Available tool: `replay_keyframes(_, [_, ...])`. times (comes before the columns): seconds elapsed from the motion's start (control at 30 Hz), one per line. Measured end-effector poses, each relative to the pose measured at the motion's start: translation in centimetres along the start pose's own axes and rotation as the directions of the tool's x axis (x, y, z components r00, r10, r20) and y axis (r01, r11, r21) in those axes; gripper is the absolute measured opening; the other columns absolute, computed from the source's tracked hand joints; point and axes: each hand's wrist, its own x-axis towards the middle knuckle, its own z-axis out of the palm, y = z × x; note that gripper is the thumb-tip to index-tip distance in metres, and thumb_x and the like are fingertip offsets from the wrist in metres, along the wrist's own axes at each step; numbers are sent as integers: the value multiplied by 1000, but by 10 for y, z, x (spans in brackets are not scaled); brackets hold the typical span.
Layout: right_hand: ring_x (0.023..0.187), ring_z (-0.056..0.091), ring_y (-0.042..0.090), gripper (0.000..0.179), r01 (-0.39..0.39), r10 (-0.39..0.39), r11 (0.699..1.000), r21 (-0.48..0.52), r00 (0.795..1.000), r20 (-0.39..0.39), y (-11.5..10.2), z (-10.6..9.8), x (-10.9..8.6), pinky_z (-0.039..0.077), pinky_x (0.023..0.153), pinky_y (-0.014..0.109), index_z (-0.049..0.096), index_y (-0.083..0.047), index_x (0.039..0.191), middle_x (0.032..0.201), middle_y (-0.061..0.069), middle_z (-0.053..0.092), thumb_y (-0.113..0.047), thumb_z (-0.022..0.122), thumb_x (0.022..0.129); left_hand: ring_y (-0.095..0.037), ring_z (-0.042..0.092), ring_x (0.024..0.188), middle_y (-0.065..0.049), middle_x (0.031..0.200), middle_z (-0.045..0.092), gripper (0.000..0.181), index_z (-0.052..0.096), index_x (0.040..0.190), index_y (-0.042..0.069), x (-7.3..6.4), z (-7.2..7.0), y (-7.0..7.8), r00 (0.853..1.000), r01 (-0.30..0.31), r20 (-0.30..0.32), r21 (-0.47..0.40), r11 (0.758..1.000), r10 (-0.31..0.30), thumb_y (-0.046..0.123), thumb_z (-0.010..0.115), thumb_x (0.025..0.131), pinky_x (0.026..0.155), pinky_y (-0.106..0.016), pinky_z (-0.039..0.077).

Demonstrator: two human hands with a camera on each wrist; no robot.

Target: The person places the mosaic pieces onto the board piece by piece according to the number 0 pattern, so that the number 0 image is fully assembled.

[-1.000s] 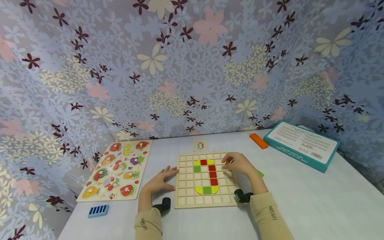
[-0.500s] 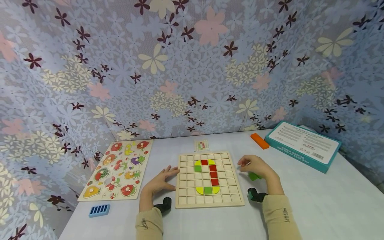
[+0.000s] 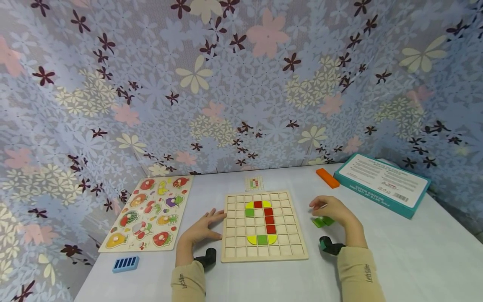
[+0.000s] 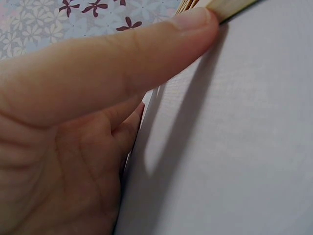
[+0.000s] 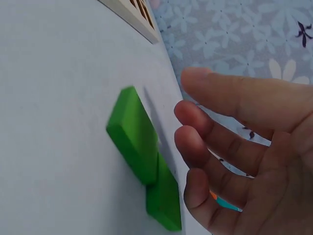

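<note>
A wooden grid board lies in front of me, with red, green and yellow pieces set in its middle cells in a ring with a gap on its left side. My left hand rests at the board's left edge, fingers spread; in the left wrist view its thumb meets the board's edge. Just right of the board, my right hand hovers with relaxed fingers and nothing between them. Beside those fingers, in the right wrist view, are a green block and a second green block touching it.
Behind the board lies a small pattern card. A fruit puzzle board and a blue slotted block lie at left. At the back right are an orange block and a teal box. A flowered curtain hangs behind.
My right hand has moved off the board's right side to the right, over the green blocks, which now show more fully. My left hand has stayed at the board's left edge.
</note>
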Motion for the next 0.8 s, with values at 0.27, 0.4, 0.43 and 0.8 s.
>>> replay_keyframes(0.27, [95,52,29,36,-26,25,999,23,999,45,8,-9,-7,46,80,40,60,3,105,107,18,58,5,59,70,-36,4,141,-8,148,33,73,50,134,11,0,0,0,1000,5,2,-4,1000,-5,6,78,66,109,-60,2])
replay_keyframes(0.4, [98,51,31,44,-38,37,999,19,997,67,13,-10,-8,45,84,46,61,3,105,108,18,58,11,56,63,-36,4,141,-8,148,33,74,50,134,10,0,0,0,1000,-2,5,0,1000,2,6,78,67,109,-60,2])
replay_keyframes(0.43, [97,51,31,45,-39,38,999,17,997,69,14,-10,-8,45,85,47,61,3,105,108,18,58,12,56,62,-36,4,141,-8,148,33,74,50,134,10,0,0,-1,1000,-4,6,0,1000,4,6,78,67,109,-60,2])
replay_keyframes(0.8, [88,50,27,39,-44,44,999,0,998,41,12,-10,-7,45,77,38,59,5,104,98,16,58,12,52,66,-36,4,141,-8,148,33,73,49,135,11,1,0,-2,1000,1,6,8,1000,-1,7,78,67,109,-61,2])
